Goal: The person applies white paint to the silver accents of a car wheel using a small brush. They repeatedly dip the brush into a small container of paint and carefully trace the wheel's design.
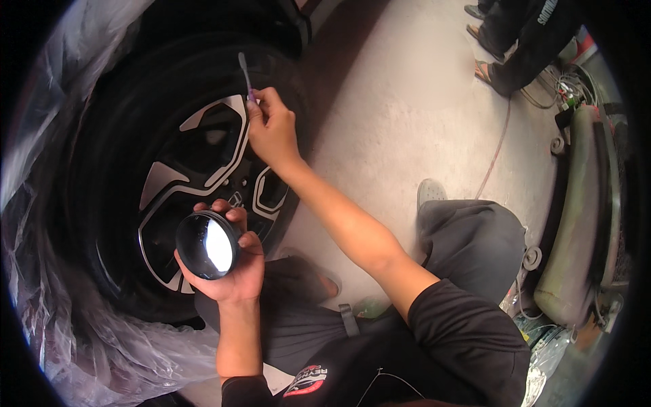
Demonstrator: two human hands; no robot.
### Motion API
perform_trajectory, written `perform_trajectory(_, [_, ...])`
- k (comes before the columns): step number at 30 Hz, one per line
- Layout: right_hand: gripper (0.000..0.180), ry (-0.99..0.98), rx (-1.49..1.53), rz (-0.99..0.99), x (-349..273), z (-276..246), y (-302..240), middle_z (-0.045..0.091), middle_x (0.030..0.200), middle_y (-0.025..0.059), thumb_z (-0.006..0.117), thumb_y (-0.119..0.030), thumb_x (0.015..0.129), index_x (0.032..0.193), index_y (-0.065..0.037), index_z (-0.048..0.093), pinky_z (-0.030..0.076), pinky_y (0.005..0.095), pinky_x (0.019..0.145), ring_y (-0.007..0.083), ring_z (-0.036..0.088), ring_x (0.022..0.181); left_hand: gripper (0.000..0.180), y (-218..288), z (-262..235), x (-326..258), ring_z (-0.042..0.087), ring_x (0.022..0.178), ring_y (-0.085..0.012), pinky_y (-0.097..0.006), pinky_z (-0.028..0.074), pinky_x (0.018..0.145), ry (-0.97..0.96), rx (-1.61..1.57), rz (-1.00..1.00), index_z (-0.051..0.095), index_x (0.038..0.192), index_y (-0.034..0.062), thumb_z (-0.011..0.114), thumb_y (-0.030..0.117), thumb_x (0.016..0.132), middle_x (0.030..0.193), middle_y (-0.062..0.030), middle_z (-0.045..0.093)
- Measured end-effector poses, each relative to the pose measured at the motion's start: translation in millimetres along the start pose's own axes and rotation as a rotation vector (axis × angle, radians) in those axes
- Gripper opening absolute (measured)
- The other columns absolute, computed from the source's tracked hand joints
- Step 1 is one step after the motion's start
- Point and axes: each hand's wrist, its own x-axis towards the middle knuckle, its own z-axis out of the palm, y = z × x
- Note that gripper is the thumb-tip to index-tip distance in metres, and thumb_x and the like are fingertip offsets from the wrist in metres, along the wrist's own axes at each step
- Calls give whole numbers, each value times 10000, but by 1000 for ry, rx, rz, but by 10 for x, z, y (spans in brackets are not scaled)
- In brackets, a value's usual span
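Observation:
My right hand (274,132) is closed around the purple handle of a toothbrush (246,76). Its brush end lies over the black sidewall of a car tire (112,251); I cannot tell whether the bristles touch the rubber. My left hand (241,275) holds up a small round cup (193,245) with a dark rim, its fingers wrapped round the far side. Something dark and glossy shows inside, with a bright white reflection; it looks like liquid. Behind the cup sits the wheel's black and silver alloy rim (159,183).
Clear plastic sheeting (74,346) drapes along the left side around the wheel. Another person's sandalled feet (483,71) stand at the far right. A long greenish cylinder (573,224) lies on the right, among hoses and cables. A thin hose (498,152) crosses the pale floor.

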Motion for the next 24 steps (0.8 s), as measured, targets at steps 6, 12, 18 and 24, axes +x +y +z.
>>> perform_trajectory(6, [137, 106, 5, -15, 178, -31, 232, 715, 829, 207, 584, -95, 981, 1061, 16, 587, 512, 336, 674, 231, 725, 760, 594, -59, 13, 32, 495, 1175, -246, -377, 578, 807, -30, 12, -19, 503, 1354, 130, 659, 469, 892, 1280, -86, 489])
perform_trajectory(12, [115, 131, -4, -72, 10, 97, 310, 709, 919, 264, 571, -65, 969, 1045, 21, 575, 541, 382, 727, 354, 739, 852, 594, -6, -14, 79, 494, 1173, -243, -378, 575, 807, -20, 1, -58, 505, 1351, 130, 669, 460, 885, 1277, -82, 491])
perform_trajectory(18, [122, 75, 25, 28, 14, 110, 5, 660, 719, 227, 597, -86, 946, 1048, -20, 586, 505, 410, 611, 384, 713, 718, 609, 50, -78, 19, 503, 1166, -236, -369, 571, 800, 7, 31, -26, 523, 1338, 129, 708, 443, 851, 1271, -75, 502])
perform_trajectory(24, [114, 204, 15, 73, 64, 84, 381, 643, 658, 200, 587, -71, 965, 1064, -17, 579, 482, 382, 577, 289, 704, 631, 615, 10, -72, 59, 502, 1173, -230, -358, 557, 818, -31, -26, 18, 546, 1322, 124, 753, 415, 821, 1280, -67, 498])
